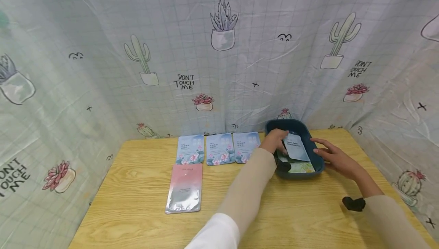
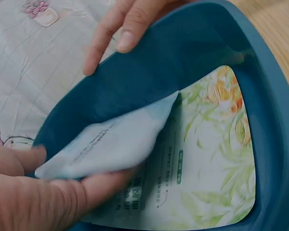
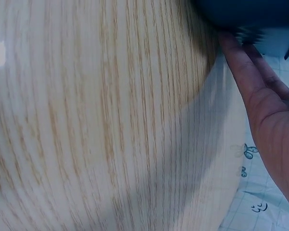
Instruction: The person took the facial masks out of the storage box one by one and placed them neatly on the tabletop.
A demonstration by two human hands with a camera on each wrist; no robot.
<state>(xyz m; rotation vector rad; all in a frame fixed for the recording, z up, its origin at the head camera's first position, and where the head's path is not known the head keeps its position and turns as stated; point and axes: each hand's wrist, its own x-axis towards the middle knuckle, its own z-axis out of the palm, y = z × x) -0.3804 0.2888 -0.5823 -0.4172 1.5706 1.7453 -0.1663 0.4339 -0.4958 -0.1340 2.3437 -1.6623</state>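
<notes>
My left hand reaches into a dark blue plastic basin and pinches a pale blue face mask packet by its edge. In the left wrist view the packet is tilted, with one end above a packet with a green leaf and orange flower print lying on the basin floor. My right hand touches the outer right side of the basin near its rim, fingers extended; its fingers also show against the basin wall in the right wrist view.
Left of the basin, three light blue floral mask packets lie in a row along the back of the wooden table. Below the leftmost lies a pink and silver packet. A cactus-print curtain hangs behind the table.
</notes>
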